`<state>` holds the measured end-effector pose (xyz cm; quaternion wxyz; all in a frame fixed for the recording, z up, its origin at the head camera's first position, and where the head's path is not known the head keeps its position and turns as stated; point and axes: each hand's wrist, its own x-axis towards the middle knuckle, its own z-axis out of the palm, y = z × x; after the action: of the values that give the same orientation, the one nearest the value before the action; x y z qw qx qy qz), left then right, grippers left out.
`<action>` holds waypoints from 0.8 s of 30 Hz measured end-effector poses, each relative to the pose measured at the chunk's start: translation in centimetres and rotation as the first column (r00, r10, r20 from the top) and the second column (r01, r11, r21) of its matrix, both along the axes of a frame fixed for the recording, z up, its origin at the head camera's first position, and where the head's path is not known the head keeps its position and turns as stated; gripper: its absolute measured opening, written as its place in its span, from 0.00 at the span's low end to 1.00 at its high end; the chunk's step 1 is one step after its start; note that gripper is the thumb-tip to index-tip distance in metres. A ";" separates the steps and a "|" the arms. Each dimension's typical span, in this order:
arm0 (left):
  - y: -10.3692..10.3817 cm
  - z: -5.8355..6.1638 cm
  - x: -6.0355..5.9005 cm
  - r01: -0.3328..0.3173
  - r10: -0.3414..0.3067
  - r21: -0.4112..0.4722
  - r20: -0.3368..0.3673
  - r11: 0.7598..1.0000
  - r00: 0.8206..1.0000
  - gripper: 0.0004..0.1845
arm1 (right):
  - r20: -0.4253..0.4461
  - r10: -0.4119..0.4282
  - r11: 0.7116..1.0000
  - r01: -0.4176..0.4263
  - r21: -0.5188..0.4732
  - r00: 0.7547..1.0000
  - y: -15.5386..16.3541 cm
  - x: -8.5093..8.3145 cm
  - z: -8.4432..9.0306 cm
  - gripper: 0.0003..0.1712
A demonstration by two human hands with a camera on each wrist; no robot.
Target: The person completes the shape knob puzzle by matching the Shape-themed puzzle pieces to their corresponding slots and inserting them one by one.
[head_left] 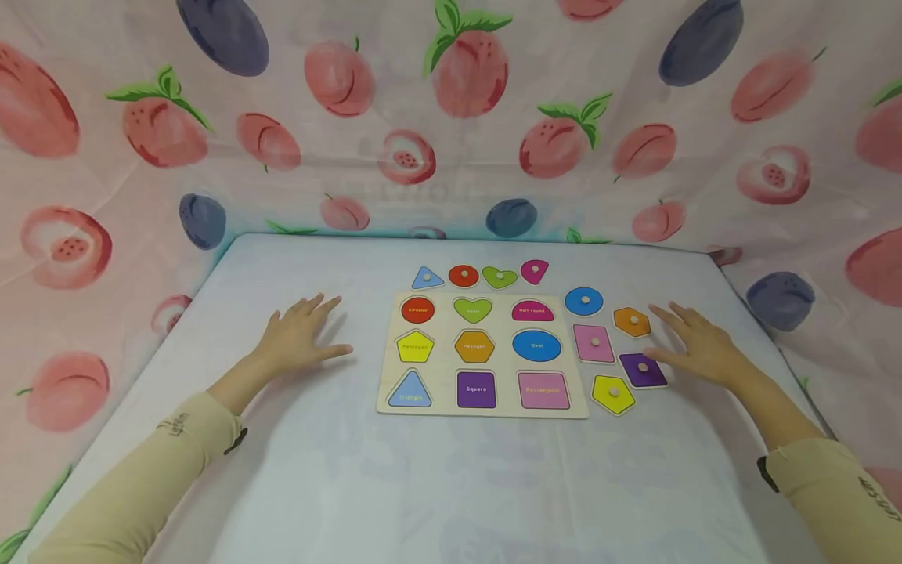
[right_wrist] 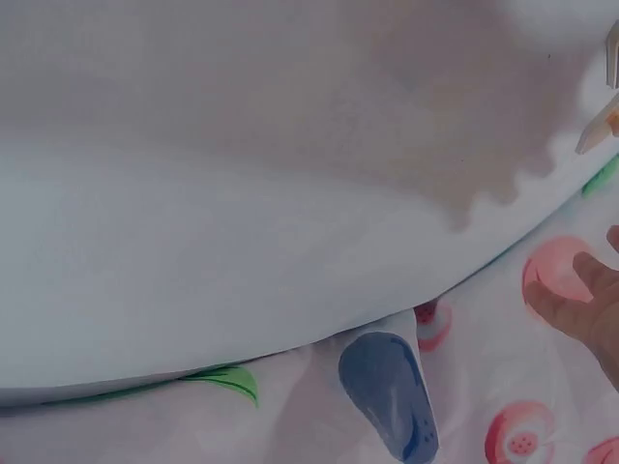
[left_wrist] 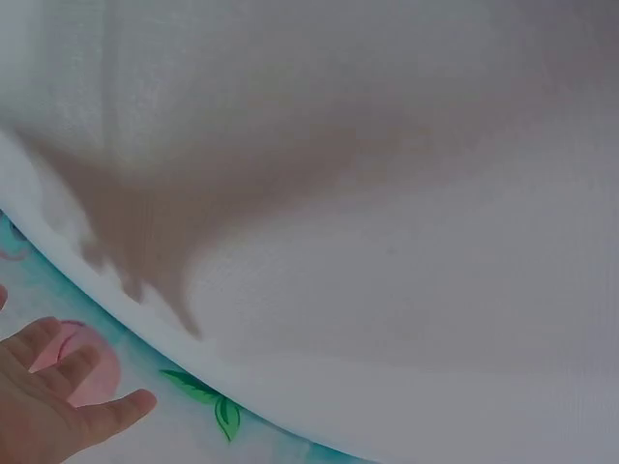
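A wooden shape board (head_left: 482,407) is laid flat on the pale bench (head_left: 352,486), near its middle, with 9 coloured recesses arranged in 3 rows of 3, each labelled. The left hand (head_left: 299,335) is rested palm down on the bench, well to the left of the board, with its fingers spread and straight; nothing is held by it. The right hand (head_left: 698,348) is laid flat on the bench to the right of the board, fingers likewise extended and released, with the thumb just beside the purple square piece (head_left: 643,370); whether the piece is actually touched cannot be told. Near that hand, an orange hexagon piece (head_left: 632,321), a pink rectangle piece (head_left: 594,343), a yellow pentagon piece (head_left: 613,393) and a blue oval piece (head_left: 583,301) are set out on the bench beside the board's right edge. Beyond the board's far edge, 4 more knobbed pieces are lined up: a blue triangle (head_left: 427,278), a red circle (head_left: 463,276), a green heart (head_left: 499,277) and a magenta half-round (head_left: 535,271). The bench is surrounded by a fruit-printed cloth (head_left: 451,117). In both wrist views, only bench surface, cloth and fingertips are shown.
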<state>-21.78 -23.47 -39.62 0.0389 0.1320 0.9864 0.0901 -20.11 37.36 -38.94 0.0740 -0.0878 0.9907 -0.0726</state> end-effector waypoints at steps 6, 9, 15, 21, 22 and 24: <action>0.1 0.2 0.1 0.013 -0.013 -0.001 -0.045 1.000 0.999 0.48 | 0.018 -0.008 1.000 0.008 0.012 1.000 -0.2 -0.1 0.4 0.53; 0.1 0.2 0.1 0.035 -0.034 0.006 -0.093 0.999 0.995 0.45 | 0.035 -0.030 0.999 0.030 0.015 0.999 0.0 -0.2 0.6 0.54; -0.1 0.3 0.0 0.068 -0.066 0.009 -0.147 0.998 0.987 0.38 | 0.024 -0.030 0.999 0.030 0.012 0.999 0.3 -0.4 1.0 0.51; -0.1 0.4 -0.2 0.070 -0.068 0.011 -0.145 0.997 0.987 0.33 | 0.026 -0.025 1.000 0.026 -0.018 0.999 0.3 -0.4 0.9 0.48; 0.0 0.4 -0.2 0.074 -0.072 0.012 -0.150 0.997 0.986 0.32 | 0.037 -0.032 0.999 0.033 -0.026 0.999 0.3 -0.4 0.9 0.48; 0.1 0.5 -0.2 0.086 -0.083 0.012 -0.162 0.996 0.983 0.30 | 0.059 -0.045 0.998 0.047 -0.035 0.997 0.3 -0.4 0.9 0.47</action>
<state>-22.00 -23.42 -39.17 -0.0387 0.1808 0.9789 0.0866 -20.53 37.70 -38.04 0.0998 -0.0640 0.9884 -0.0947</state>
